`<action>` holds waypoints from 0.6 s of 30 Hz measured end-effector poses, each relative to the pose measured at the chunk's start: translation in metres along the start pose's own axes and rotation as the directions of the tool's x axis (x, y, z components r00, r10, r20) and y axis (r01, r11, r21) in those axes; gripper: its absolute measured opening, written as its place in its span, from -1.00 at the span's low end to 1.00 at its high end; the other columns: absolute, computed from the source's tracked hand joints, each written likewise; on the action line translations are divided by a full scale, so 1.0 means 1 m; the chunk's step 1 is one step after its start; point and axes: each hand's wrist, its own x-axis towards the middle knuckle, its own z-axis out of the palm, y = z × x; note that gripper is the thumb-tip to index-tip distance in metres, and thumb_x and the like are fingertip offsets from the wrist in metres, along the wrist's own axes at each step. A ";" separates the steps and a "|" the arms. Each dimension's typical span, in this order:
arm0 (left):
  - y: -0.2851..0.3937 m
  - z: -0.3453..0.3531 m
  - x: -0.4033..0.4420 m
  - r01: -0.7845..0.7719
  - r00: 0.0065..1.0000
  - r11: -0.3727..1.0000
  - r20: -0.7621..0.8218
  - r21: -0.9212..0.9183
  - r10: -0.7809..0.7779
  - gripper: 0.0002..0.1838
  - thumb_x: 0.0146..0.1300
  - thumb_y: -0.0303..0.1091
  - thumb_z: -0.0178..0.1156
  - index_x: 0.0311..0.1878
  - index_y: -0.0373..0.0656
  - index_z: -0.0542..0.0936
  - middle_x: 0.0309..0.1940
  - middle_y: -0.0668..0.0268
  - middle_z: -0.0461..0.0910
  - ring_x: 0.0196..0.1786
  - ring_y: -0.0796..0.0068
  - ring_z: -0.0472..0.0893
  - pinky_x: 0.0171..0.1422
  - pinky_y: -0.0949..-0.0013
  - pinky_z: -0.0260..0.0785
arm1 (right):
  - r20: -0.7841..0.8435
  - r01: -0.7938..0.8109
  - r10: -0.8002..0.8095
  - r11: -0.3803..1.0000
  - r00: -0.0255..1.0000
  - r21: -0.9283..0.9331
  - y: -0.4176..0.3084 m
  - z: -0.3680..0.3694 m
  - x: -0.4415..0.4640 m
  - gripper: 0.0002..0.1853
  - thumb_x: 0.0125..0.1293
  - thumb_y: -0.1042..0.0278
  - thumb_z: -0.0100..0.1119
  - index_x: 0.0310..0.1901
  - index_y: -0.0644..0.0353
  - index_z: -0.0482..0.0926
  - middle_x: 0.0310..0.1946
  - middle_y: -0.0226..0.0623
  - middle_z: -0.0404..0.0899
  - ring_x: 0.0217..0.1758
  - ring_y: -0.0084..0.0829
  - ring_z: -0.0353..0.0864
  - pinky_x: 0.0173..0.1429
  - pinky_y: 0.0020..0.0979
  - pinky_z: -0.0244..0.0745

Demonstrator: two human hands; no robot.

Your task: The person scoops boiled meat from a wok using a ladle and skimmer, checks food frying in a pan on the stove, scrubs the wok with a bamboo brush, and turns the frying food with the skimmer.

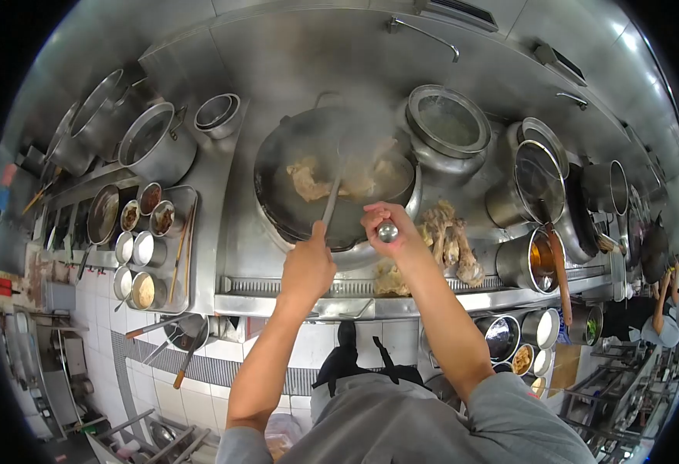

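The left hand [309, 267], fingers closed, grips a long handle [331, 201] reaching into the steaming wok [276, 203] at upper centre. The right hand [392, 230] has its fingers curled around a round-ended metal handle [386, 231] near the wok's rim. Meat pieces [307, 182] lie inside the wok; bony pieces [449, 241] sit on the worktop [463, 182] to its right.

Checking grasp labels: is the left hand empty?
No, the left hand is closed around a long handle that reaches over the steaming wok.
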 end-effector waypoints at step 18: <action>0.028 0.042 -0.029 0.003 0.999 0.989 -0.047 0.146 0.004 -0.56 0.12 -0.56 0.06 0.12 -0.22 0.29 -0.39 -0.17 0.54 -0.40 -0.16 0.63 -0.35 -0.01 0.53 | -0.010 0.048 -0.048 0.999 0.999 -0.025 -0.002 0.009 -0.023 -0.79 0.17 0.72 0.03 -0.51 0.22 0.27 -0.72 -0.48 0.29 -0.72 -0.61 0.31 -0.59 -0.58 0.35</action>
